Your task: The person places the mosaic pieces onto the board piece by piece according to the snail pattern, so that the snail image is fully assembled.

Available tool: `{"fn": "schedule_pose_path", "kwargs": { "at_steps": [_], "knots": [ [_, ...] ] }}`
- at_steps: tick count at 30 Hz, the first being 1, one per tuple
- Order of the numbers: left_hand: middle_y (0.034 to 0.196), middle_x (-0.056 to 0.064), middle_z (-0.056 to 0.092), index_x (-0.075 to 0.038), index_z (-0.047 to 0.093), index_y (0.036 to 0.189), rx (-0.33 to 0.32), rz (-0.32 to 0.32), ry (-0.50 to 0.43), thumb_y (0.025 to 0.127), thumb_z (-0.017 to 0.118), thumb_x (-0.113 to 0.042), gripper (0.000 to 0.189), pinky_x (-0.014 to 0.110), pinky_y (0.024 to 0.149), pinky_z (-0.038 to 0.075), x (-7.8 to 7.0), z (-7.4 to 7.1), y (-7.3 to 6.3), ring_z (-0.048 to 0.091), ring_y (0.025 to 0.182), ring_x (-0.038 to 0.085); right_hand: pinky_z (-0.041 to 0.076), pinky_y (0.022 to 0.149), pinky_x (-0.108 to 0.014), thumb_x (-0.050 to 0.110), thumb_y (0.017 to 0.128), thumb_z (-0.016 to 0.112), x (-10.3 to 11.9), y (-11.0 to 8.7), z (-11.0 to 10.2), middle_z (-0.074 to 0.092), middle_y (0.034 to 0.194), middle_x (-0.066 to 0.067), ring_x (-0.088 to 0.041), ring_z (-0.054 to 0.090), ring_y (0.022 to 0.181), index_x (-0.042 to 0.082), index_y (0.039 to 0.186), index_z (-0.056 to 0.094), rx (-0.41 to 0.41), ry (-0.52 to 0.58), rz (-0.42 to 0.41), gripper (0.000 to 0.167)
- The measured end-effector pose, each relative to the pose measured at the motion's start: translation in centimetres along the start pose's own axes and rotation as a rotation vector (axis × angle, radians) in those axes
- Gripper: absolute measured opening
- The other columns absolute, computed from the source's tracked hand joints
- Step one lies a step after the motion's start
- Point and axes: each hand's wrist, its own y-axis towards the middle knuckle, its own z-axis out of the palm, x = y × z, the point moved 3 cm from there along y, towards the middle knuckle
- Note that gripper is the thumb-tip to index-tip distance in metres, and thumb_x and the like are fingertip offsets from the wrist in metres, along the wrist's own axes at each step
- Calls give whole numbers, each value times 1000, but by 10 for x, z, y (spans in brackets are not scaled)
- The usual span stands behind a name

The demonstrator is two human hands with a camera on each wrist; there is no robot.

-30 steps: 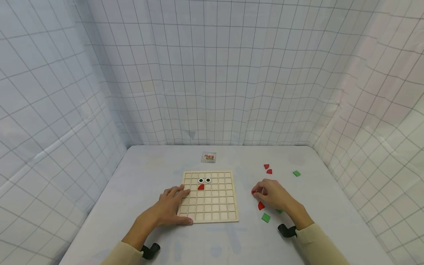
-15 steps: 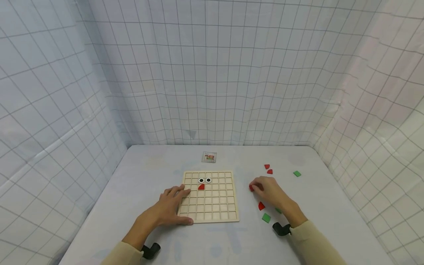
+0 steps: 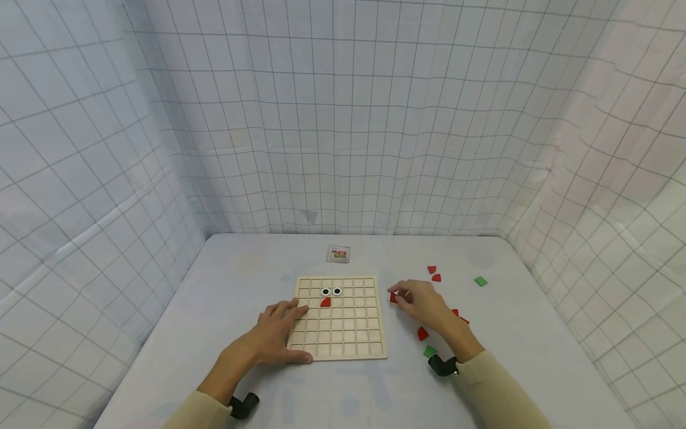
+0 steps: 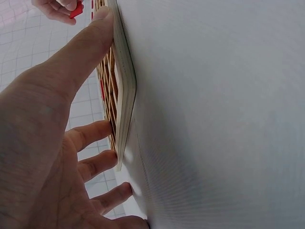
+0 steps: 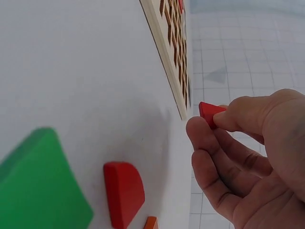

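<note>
My right hand (image 3: 426, 305) pinches a small red tile (image 5: 209, 113) between thumb and fingers, just off the right edge of a pale wooden grid board (image 3: 348, 335). Part of that tile is covered by the fingertips. On the board's left side and near-left corner rests my left hand (image 3: 274, 341), its fingers spread and its thumb lying on the near edge. Set in the board's cells are two round eye tiles, one (image 3: 326, 292) beside the other (image 3: 337, 291), with a red quarter-round tile (image 3: 326, 302) below them.
A small picture card (image 3: 338, 254) lies beyond the board. Right of it are loose pieces: red ones (image 3: 432, 270), a green one (image 3: 480, 281), and near the right forearm a red quarter-round (image 3: 423, 333) and a green tile (image 3: 430, 351). Gridded cloth (image 3: 343, 149) walls the table.
Holding the red tile, my right hand has moved left and slightly away from me, toward the board. Red pieces behind its wrist have come into sight. The left hand has stayed still.
</note>
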Motion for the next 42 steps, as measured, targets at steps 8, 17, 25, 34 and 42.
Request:
{"fn": "schedule_pose_path", "kwargs": {
  "at_steps": [8,17,25,34,42],
  "knots": [
    [185,26,39,-9,48,176,3,9,-27,84,102,-64,120,86,128,35,-3,-1,-2,38,164,65,62,80,-22,2,107,80,19,12,7,86,113,-2,-9,68,87,8,128,87,5,53,-42,23],
    [186,25,39,-11,49,176,12,-24,-16,83,102,-64,120,84,129,36,-3,2,-1,38,165,63,62,82,-24,0,107,78,38,27,23,82,106,-5,-9,71,88,5,124,87,35,98,-108,20],
    [187,22,39,-14,49,176,20,-63,-1,82,103,-65,119,85,130,36,-3,3,-1,38,166,61,61,83,-23,2,108,79,52,41,42,83,107,-6,-11,73,90,5,125,87,52,140,-131,19],
    [184,24,42,-12,51,174,-10,-38,9,82,102,-67,119,88,126,38,0,3,-3,41,163,63,64,86,-24,4,107,80,64,56,63,85,106,-5,-12,77,91,8,119,87,83,201,-144,13],
    [185,24,42,-11,50,175,-8,-24,11,83,102,-66,119,87,127,39,-4,1,1,42,163,62,67,85,-27,4,108,80,70,60,69,85,107,-8,-18,81,94,7,114,86,74,215,-135,9]
  ]
}}
